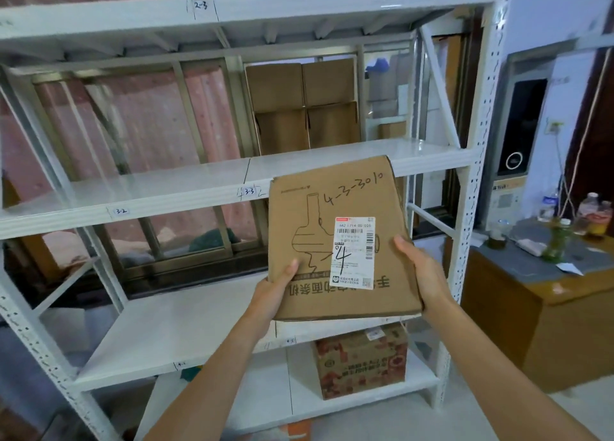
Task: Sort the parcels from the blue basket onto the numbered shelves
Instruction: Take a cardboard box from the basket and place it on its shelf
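Note:
A flat brown cardboard parcel (339,205) is held up in front of the white numbered shelving (159,188). "4-3-3010" is handwritten on it, and its white shipping label carries a big "4". My left hand (274,291) grips its lower left edge, thumb on the front face. My right hand (422,271) grips its right edge, thumb on top. The parcel hovers over the right section of the shelf board (186,327) whose front tags read 4-2 and 4-3. The blue basket is out of view.
A red-printed carton (362,362) stands on the lowest shelf under the parcel. Brown boxes (305,105) are stacked behind the rack. Shelf tags read 2-3, 3-2 and 3-3. A wooden cabinet (538,324) with bottles stands at the right.

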